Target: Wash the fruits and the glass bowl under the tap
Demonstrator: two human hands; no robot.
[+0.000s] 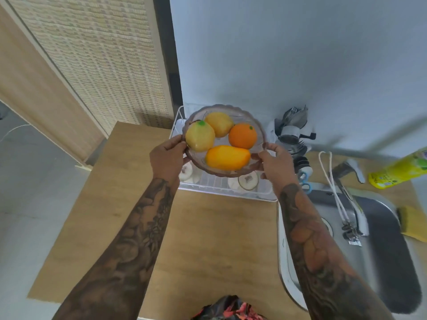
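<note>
Countertop (208, 227) below; left hand (167, 158) and right hand (276, 163) grip bowl (260, 129) rim (four fruits (227, 157) inside), sink (381, 250) right of right hand.

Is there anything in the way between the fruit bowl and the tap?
Nothing visible blocks it. Both hands, left and right, hold the glass bowl over the dish rack; the tap lies to the right, past open counter.

I see a home kitchen: steel sink (381, 239) with tap (351, 179) at the wooden counter's (208, 239) right edge, dish rack (221, 185) behind.
</note>
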